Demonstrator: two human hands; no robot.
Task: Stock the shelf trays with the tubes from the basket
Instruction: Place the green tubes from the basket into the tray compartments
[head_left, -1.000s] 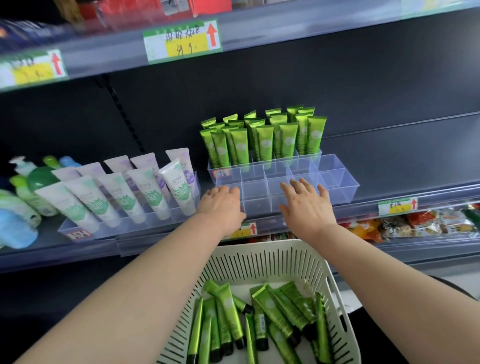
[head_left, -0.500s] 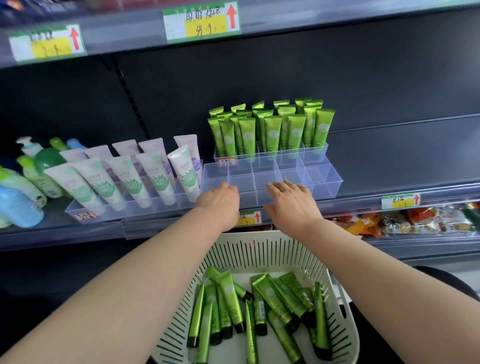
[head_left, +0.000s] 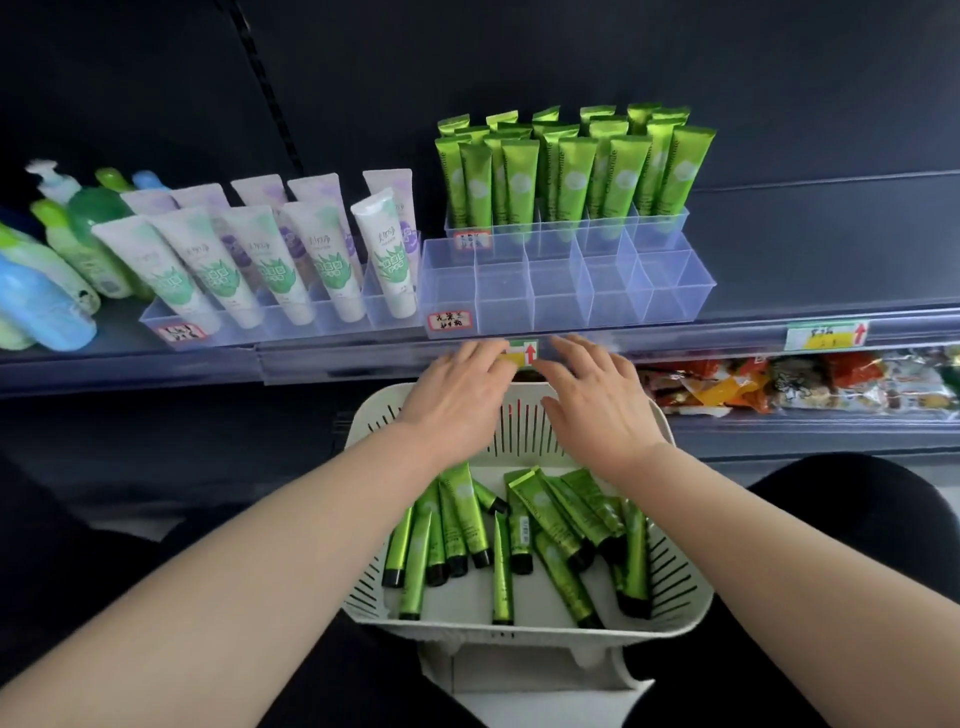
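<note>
Over the basket (head_left: 519, 634), the left hand (head_left: 457, 395) and right hand (head_left: 587, 400) are hovering empty, loose-fingered, so each should be reaching for tubes (head_left: 462, 519) lying inside, gripping mid-body to stand them cap-down in the front tray (head_left: 561, 296).

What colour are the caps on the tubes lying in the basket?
Black caps on shiny green tubes, seen clearly in the head view.

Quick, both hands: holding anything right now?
Left hand: open, holding nothing.
Right hand: open, holding nothing.
</note>
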